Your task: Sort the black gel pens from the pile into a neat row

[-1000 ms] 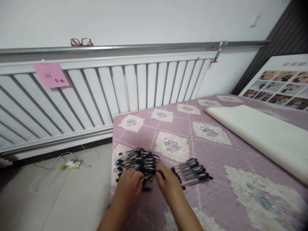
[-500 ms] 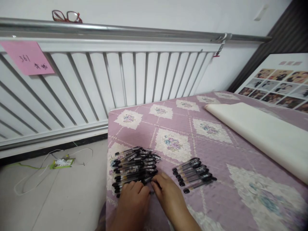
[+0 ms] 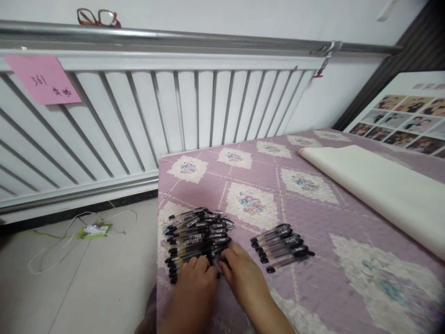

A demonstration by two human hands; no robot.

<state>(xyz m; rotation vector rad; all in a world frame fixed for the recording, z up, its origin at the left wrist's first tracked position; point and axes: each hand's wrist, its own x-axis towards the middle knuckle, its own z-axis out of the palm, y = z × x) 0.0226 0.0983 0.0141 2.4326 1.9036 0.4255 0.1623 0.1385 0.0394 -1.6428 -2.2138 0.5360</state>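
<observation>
A big heap of black pens (image 3: 196, 234) lies on the purple quilted bedspread (image 3: 313, 222) near its left edge. A smaller neat row of several pens (image 3: 281, 247) lies to the right of it. My left hand (image 3: 193, 285) and my right hand (image 3: 243, 273) rest side by side at the near edge of the heap, fingers curled and pinched together on a pen (image 3: 217, 262) between them. What exactly the fingers grip is partly hidden.
A rolled cream sheet (image 3: 375, 190) lies across the bed at the right, with a photo board (image 3: 406, 116) behind it. A white radiator (image 3: 156, 116) with a pink note (image 3: 43, 79) lines the wall; red glasses (image 3: 99, 17) sit on its pipe. Cables (image 3: 86, 229) lie on the floor at the left.
Both hands have drawn slightly nearer to me at the heap's near edge and stay pinched together. The camera has tilted, shifting the scene a little.
</observation>
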